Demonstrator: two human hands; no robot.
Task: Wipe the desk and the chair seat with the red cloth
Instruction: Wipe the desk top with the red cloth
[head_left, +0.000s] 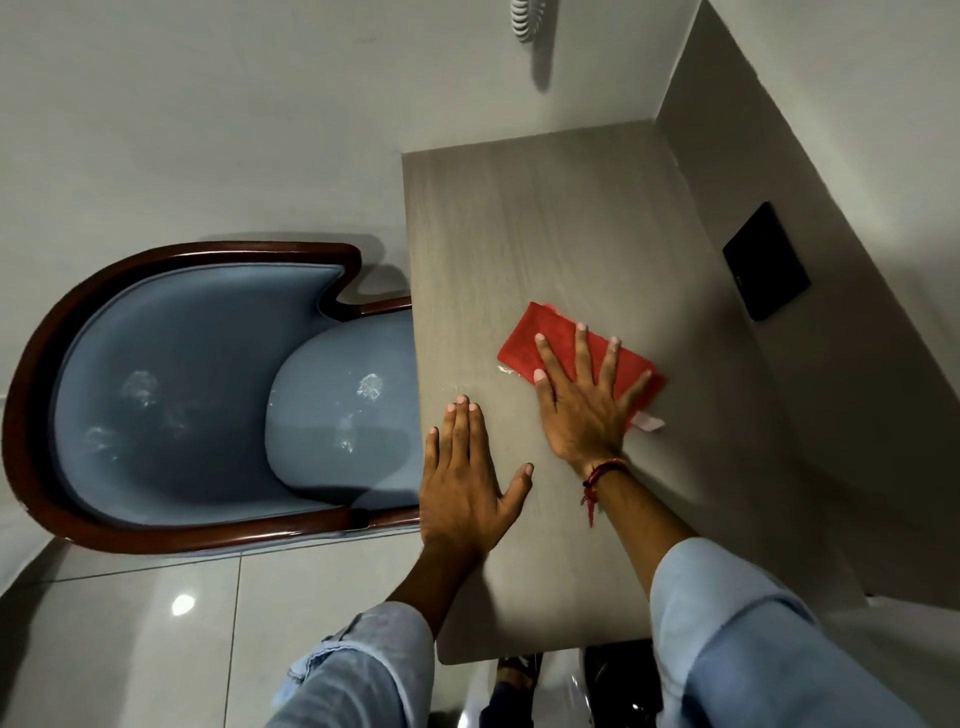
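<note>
A folded red cloth (524, 343) lies on the grey wood-grain desk (545, 223), right of its middle. My right hand (584, 400) presses flat on the cloth with fingers spread. My left hand (462, 483) rests flat on the bare desk near its left edge, fingers apart, holding nothing. A faint wet smear shows on the desk between the hands. The blue upholstered chair seat (337, 405), with dark wooden frame (47, 322), is tucked partly under the desk's left edge and carries pale smudges.
A grey wall panel (831, 156) with a black switch plate (766, 262) borders the desk on the right. Glossy tiled floor (156, 649) lies below the chair. A white coiled cord (524, 18) hangs on the far wall. A shoe (517, 667) shows under the desk's near edge.
</note>
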